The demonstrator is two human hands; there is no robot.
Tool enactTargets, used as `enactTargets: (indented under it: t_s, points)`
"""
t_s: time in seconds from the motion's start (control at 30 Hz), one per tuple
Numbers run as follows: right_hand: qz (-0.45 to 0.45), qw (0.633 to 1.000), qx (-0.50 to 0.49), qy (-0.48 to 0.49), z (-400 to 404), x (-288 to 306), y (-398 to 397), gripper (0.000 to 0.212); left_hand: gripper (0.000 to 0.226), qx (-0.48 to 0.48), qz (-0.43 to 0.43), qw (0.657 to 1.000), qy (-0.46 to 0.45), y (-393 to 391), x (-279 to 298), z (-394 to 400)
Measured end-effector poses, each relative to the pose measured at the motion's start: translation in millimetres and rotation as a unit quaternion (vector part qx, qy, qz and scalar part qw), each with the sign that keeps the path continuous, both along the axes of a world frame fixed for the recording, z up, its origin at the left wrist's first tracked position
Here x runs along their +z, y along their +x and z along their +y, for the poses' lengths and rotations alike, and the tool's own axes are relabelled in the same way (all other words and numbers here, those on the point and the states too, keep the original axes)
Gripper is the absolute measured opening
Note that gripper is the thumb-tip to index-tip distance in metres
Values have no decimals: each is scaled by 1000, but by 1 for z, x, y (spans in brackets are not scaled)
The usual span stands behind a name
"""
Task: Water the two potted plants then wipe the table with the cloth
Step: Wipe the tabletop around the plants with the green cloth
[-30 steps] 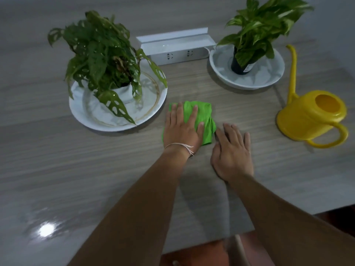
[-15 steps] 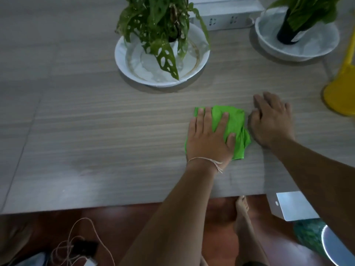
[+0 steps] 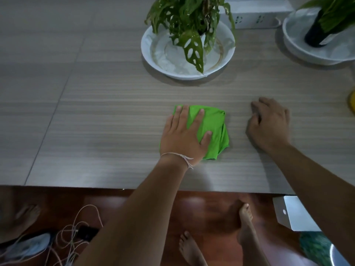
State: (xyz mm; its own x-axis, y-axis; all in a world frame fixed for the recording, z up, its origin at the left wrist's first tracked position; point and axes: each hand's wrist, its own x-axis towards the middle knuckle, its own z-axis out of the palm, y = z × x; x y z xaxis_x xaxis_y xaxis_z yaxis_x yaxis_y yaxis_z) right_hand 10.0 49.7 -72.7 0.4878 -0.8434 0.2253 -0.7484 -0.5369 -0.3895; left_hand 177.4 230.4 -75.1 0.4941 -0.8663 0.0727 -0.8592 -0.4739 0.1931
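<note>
Left hand point(image 3: 184, 137) laid flat on cloth point(image 3: 210, 131), fingers spread, palm pressing, nothing gripped. Cloth (green, folded) lies mid-table point(image 3: 96, 121), near front edge. Right hand point(image 3: 269, 125) rested on table at 3 o'clock of cloth, apart from it, fingers loosely curled, empty. Plants at 12 o'clock point(image 3: 188, 22) and 2 o'clock point(image 3: 330, 14), each in white dish.

Power strip point(image 3: 253, 17): white — at your 1 o'clock.
Cables point(image 3: 65, 240): tangled on the floor — your 7 o'clock.
</note>
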Motion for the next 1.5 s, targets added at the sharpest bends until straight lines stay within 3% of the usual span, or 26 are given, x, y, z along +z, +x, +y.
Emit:
enactTargets:
  t_s: [0.13,0.23,0.33,0.5,0.6,0.73,0.87,0.97,1.17,1.37,1.5]
  points:
    - [-15,983,181,0,20,-3,54,52,70,9,4,1000,11,19,2,4]
    - [-57,975,215,15,39,9,91,47,71,47,3,999,17,40,3,9]
    - [-129,955,267,-34,61,22,119,34,73,78,3,997,7,49,4,11]
    - [-67,909,406,63,81,14,148,44,81,64,1,997,53,53,3,2]
    - [-68,914,379,128,73,11,151,53,80,58,4,997,56,62,5,-5]
    - [-26,919,367,140,70,15,150,65,76,44,14,997,55,65,6,-6]
    - [55,930,354,80,74,19,137,75,68,-14,73,997,22,68,9,3]
    - [117,927,356,35,74,20,120,76,64,-79,45,996,-2,80,8,31]
    - [170,930,325,5,55,16,91,76,64,39,-4,999,2,114,-1,80]
    - [167,943,286,35,48,21,90,82,65,55,-8,998,-2,109,-1,79]
    - [126,969,204,52,62,26,118,81,66,57,-1,998,-4,109,1,80]
